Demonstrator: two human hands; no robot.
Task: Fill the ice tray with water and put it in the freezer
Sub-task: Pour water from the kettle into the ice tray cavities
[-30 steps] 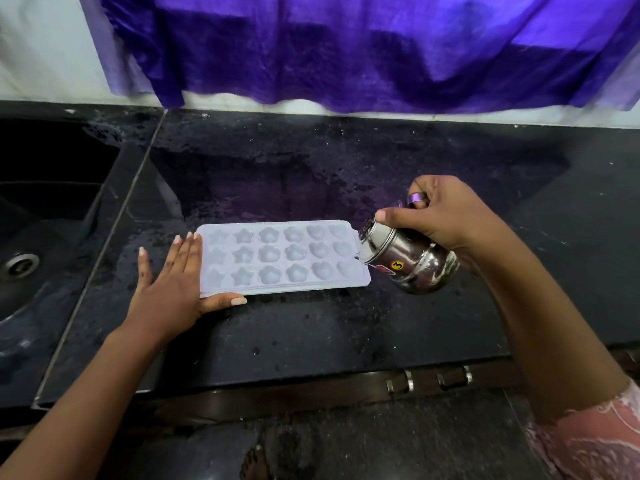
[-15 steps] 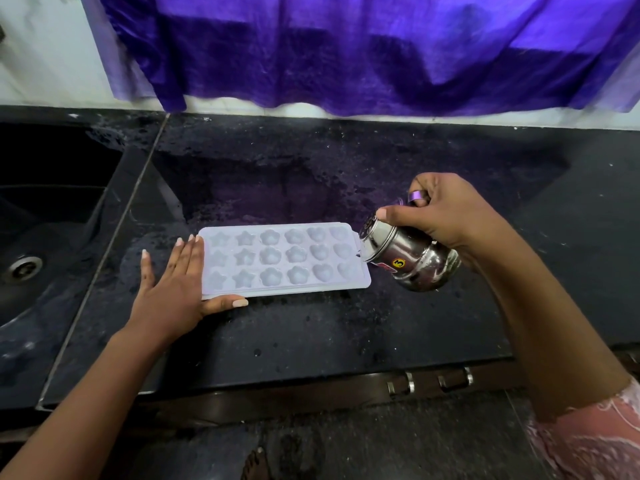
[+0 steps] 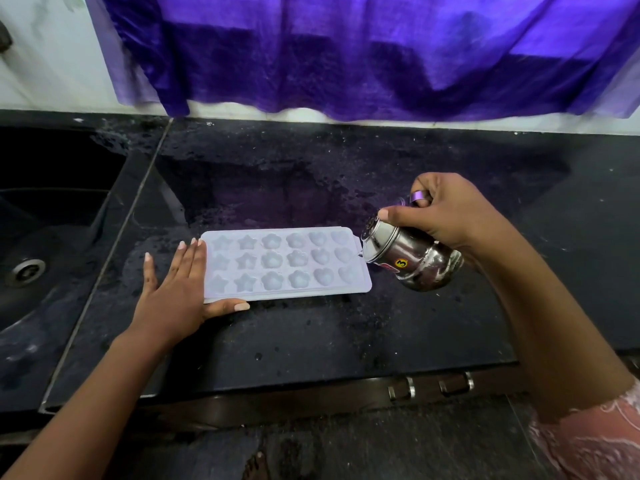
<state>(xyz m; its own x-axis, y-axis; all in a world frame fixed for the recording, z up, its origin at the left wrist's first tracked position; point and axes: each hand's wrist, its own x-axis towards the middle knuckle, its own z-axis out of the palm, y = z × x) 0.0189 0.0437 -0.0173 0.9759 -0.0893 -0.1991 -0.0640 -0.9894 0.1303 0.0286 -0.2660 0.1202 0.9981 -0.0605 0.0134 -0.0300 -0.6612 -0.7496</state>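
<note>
A white ice tray (image 3: 284, 296) with star, flower and heart moulds lies flat on the black counter (image 3: 311, 341). My left hand (image 3: 173, 289) rests flat against the tray's left end, thumb under its near edge. My right hand (image 3: 446, 213) grips a small steel jug (image 3: 408, 258), tilted with its mouth touching the tray's right edge. A thin stream of water seems to run from the spout into the right-hand moulds.
A dark sink (image 3: 41, 244) with a round drain (image 3: 26, 271) lies to the left. A purple curtain (image 3: 346, 53) hangs over the back wall. Drawer handles (image 3: 429, 386) sit under the counter's front edge. The counter is wet in patches.
The jug has tipped slightly more towards the tray's right edge. My left hand and the tray have stayed in place.
</note>
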